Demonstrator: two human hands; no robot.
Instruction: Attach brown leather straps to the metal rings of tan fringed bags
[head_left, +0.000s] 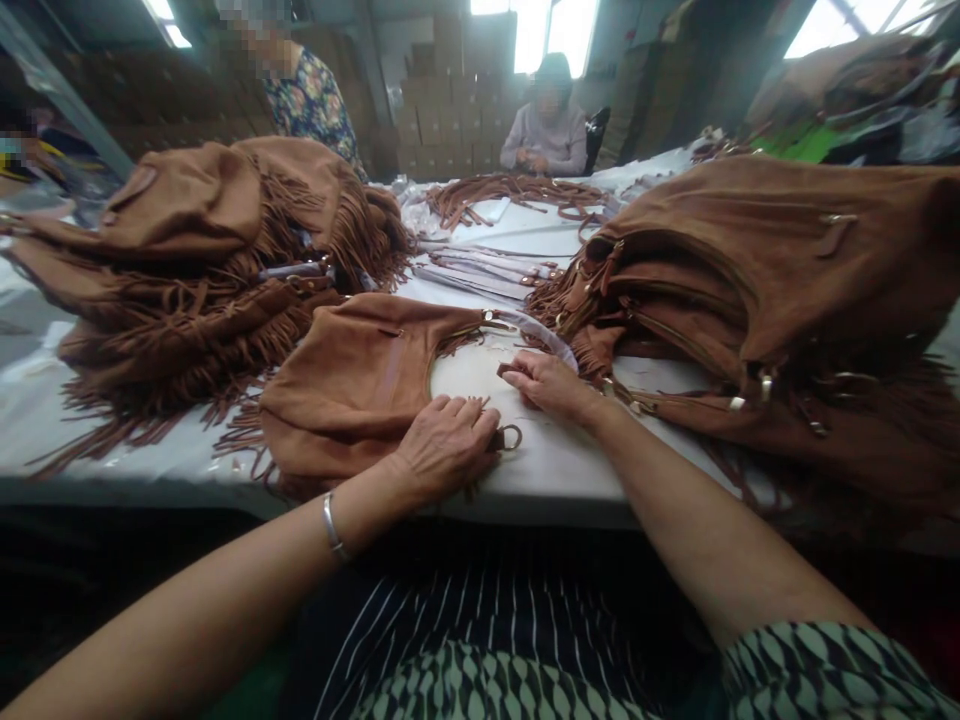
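A brown suede bag (pixel 352 370) with fringe lies on the white-covered table in front of me. My left hand (pixel 450 440) is closed on the bag's near end, beside a metal ring (pixel 511 437) that sticks out past the fingers. My right hand (pixel 544 385) is pinched on a small brown piece (pixel 506 370), a little apart from the left hand. Behind it a strap in pale wrapping (pixel 544 335) curves from the bag's far end, where a metal fitting shows.
Fringed bags are piled at the left (pixel 187 210) and at the right (pixel 832 260). Wrapped straps (pixel 480 270) and brown strips (pixel 517 190) lie farther back. Two persons are beyond, one seated (pixel 547 125) and one in a floral top (pixel 311 105); stacked boxes (pixel 450 110) stand behind.
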